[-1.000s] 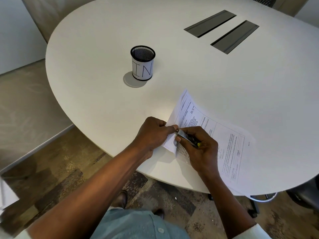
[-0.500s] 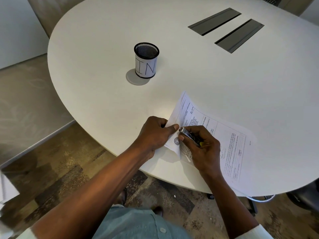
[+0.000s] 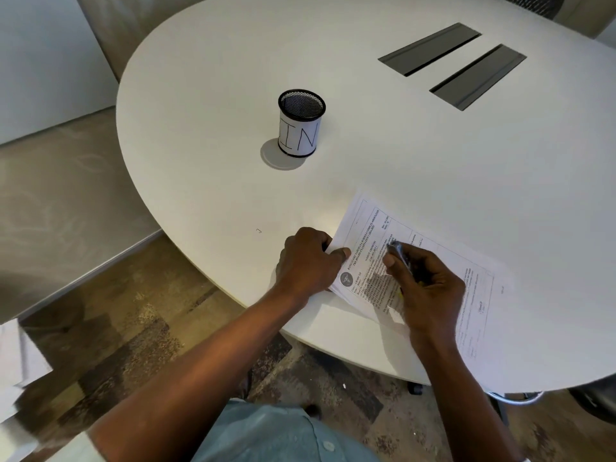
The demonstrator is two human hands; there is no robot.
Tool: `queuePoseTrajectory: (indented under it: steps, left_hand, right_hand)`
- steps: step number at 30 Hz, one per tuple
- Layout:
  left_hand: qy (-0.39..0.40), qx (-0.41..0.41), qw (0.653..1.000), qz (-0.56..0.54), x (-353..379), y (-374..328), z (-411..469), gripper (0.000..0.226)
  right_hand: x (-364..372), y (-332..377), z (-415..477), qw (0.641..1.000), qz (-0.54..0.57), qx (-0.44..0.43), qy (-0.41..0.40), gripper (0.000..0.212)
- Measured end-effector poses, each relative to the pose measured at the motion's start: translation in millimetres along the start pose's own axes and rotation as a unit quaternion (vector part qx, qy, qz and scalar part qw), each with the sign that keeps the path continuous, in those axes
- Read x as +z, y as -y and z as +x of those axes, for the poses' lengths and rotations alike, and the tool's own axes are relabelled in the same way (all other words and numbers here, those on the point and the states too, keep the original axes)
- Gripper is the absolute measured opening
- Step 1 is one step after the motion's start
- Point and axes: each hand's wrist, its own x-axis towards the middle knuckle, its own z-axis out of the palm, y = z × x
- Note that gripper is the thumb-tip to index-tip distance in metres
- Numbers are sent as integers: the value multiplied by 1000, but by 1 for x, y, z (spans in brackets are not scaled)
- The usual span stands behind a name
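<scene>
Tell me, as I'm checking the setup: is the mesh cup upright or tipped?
Upright. The cup stands on its base on the table, open rim up, its IN label level.

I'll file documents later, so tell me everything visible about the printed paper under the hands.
The paper is white, printed in black text with a round seal and ruled boxes. It seems to be a few stacked sheets, lying flat and slanted near the front edge of the white table. The left hand pinches its corner; the right hand, gripping a small blurred tool, rests on it.
</scene>
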Motion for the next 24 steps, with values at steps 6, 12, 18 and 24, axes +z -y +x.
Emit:
queuePoseTrajectory:
  steps: [6, 12, 18, 24]
  left_hand:
    - [15, 5, 1000, 9, -2, 0, 6, 33]
    - [15, 6, 1000, 22, -2, 4, 17, 34]
    - [11, 4, 1000, 27, 0, 5, 26, 33]
    - [18, 10, 999, 26, -1, 6, 28, 30]
  right_hand:
    - [-41, 26, 7, 996, 35, 19, -80, 33]
    - [-98, 29, 1, 984, 36, 58, -163, 22]
    - [-144, 9, 0, 967, -39, 53, -245, 22]
    - [-161, -11, -3, 945, -151, 29, -290, 21]
